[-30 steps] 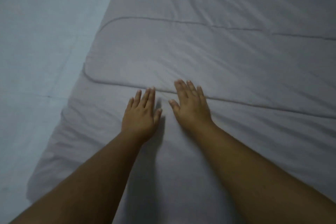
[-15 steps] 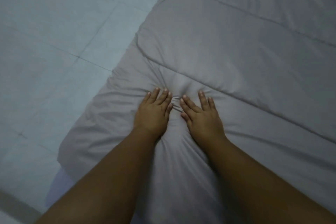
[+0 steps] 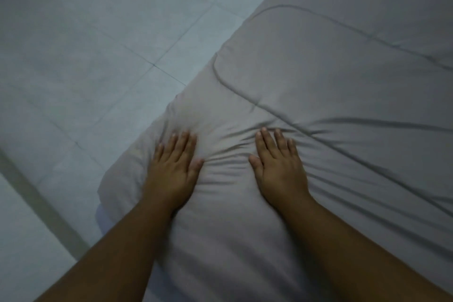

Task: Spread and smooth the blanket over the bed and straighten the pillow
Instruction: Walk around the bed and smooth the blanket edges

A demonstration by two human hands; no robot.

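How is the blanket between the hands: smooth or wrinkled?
Wrinkled: creases fan across the blanket between the flat left hand and right hand.

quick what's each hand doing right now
Left hand: open, flat on the blanket.
Right hand: open, flat on the blanket.

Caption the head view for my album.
The left hand and right hand press flat on a wrinkled grey blanket.
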